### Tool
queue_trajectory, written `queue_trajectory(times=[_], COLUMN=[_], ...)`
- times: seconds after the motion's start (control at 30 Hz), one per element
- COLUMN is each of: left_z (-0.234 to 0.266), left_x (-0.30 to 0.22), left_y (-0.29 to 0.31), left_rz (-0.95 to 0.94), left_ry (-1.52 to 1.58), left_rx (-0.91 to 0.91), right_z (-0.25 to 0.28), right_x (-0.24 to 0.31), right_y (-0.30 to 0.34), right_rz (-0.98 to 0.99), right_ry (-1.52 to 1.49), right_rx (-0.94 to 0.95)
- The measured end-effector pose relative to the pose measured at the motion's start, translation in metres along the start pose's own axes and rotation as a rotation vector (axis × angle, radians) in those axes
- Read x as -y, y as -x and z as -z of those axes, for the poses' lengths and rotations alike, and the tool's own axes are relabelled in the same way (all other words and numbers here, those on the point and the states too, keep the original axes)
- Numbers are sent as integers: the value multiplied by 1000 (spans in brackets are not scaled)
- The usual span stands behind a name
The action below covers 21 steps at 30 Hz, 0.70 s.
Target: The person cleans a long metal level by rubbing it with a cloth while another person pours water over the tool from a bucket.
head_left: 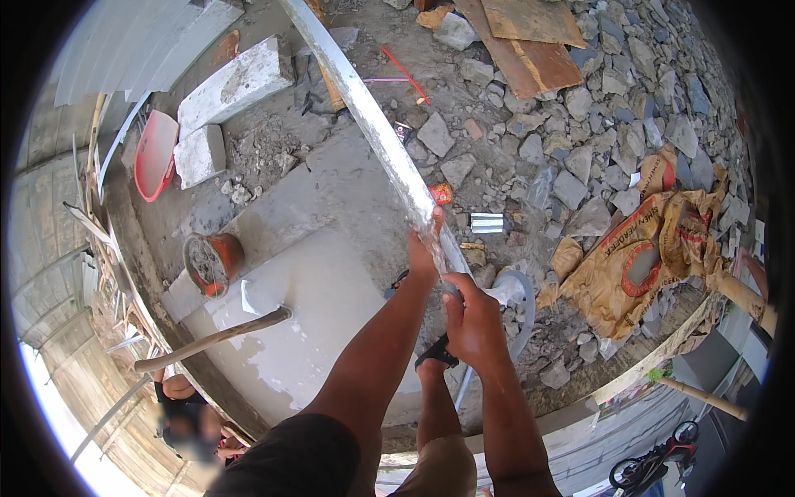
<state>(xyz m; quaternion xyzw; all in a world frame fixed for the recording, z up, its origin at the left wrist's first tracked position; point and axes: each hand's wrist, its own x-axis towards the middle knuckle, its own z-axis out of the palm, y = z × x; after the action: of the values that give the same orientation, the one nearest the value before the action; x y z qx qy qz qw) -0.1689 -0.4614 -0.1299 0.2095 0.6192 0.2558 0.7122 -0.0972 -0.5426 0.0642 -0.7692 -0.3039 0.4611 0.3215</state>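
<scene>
A long pale metal straightedge bar (356,99), smeared with wet grey, slants from the top of the view down to my hands. My left hand (424,248) is closed on its lower part, with water running over the fingers. Just below, my right hand (474,319) grips the end of a clear hose (527,311), the thumb near its mouth. Water streams from the hose onto the bar and my left hand. The hose loops behind my right hand, where part of it is hidden. My sandalled foot (436,354) shows between my forearms.
Greyish water or slurry (306,290) lies left of my arms, with a hoe handle (215,338) across it and an orange bucket (212,261) beyond. Concrete blocks (236,87) and a red basin (155,157) stand far left. Rubble (571,190) and torn cement bags (638,257) cover the right. Another person (186,414) is lower left.
</scene>
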Motion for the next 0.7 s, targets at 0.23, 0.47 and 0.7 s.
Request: queue_trajectory(times=[0.23,0.47,0.7], left_z=[-25,-16,-18], left_x=[-39,-72,-50], left_y=[-9,-42,4], left_rz=[60,-92,-59], left_ry=[50,201,33], left_rx=[35,100,-73], right_z=[25,11,-6], right_x=[-22,21,44], right_y=[8,-22,-53], right_rz=[27,246,416], right_ry=[-17,-202,-227], right_rx=[5,-72,-174])
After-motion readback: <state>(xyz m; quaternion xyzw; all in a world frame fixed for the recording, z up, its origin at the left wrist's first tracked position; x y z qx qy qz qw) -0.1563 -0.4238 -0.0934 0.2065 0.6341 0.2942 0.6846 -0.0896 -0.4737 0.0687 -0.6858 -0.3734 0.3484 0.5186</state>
